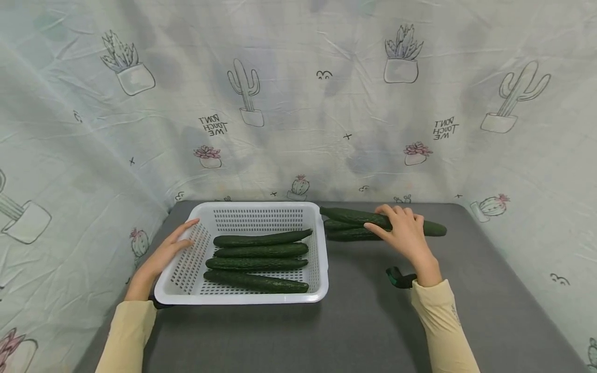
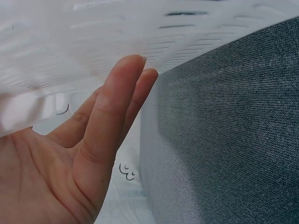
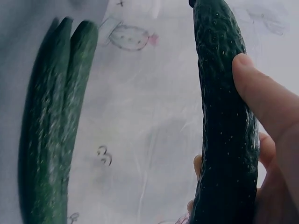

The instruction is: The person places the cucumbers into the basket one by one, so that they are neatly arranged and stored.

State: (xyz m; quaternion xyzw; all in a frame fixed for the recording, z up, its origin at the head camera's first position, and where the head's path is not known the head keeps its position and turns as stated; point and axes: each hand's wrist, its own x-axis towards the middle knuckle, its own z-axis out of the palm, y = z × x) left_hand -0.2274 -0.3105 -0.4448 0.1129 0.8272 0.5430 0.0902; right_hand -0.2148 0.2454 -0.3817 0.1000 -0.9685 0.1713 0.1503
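In the head view my right hand grips a dark green cucumber over the right part of the table. The right wrist view shows thumb and fingers wrapped around that cucumber. Two more cucumbers lie side by side, apart from the held one; in the head view the hand partly hides them. My left hand rests against the left side of a white perforated basket, its fingers extended along the wall, as the left wrist view also shows. Several cucumbers lie crosswise in the basket.
The grey table runs under everything. A dark device with a green patch shows beside the right wrist. Behind and at both sides hangs a pale curtain printed with cacti.
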